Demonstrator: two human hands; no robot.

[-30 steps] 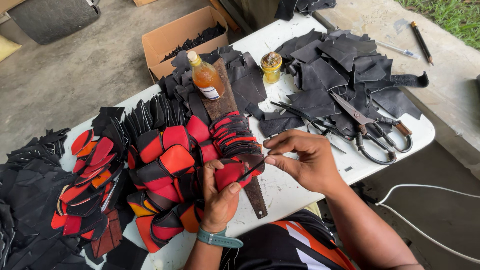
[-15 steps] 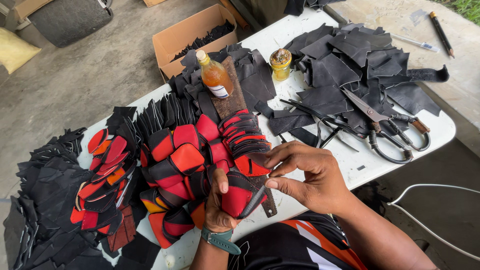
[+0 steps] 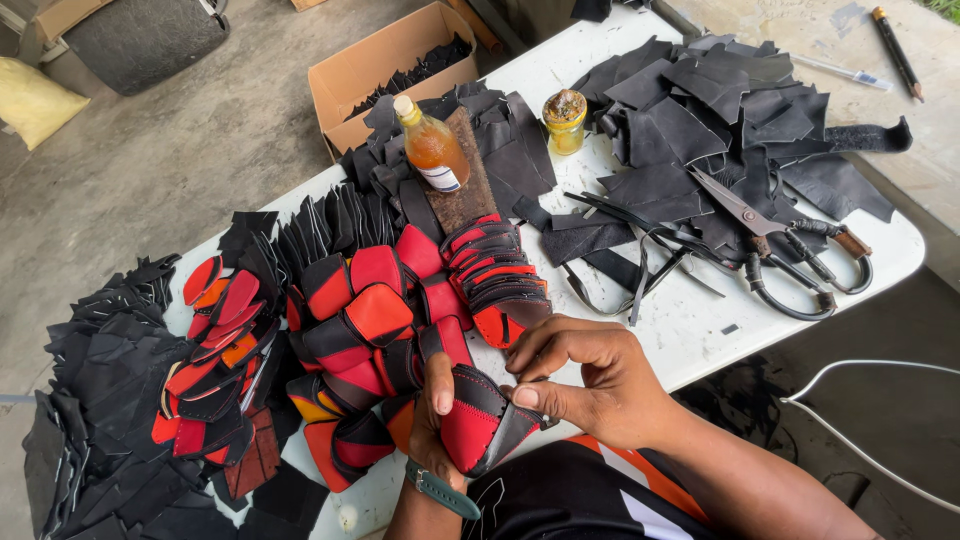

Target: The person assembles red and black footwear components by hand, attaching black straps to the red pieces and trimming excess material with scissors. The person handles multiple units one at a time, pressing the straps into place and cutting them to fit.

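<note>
My left hand (image 3: 432, 418) grips a red and black stitched leather piece (image 3: 472, 424) at the near edge of the white table (image 3: 690, 330). My right hand (image 3: 585, 375) pinches the same piece's upper right edge with thumb and fingertips. Whether a small tool sits in the right fingers cannot be told. Just beyond the hands lies a heap of similar red and black pieces (image 3: 370, 320), with a fanned row of them (image 3: 495, 280) on a brown wooden board (image 3: 468, 190).
A bottle of orange liquid (image 3: 430, 150) and a small yellow jar (image 3: 565, 122) stand at the middle back. Large scissors (image 3: 785, 250) lie on black leather scraps (image 3: 720, 120) at right. A cardboard box (image 3: 385, 65) sits beyond the table. More black cut pieces (image 3: 95, 400) pile at left.
The view has shifted slightly. My hands have drawn the red and black piece nearer to my body, and my right fingers have moved onto its upper edge.
</note>
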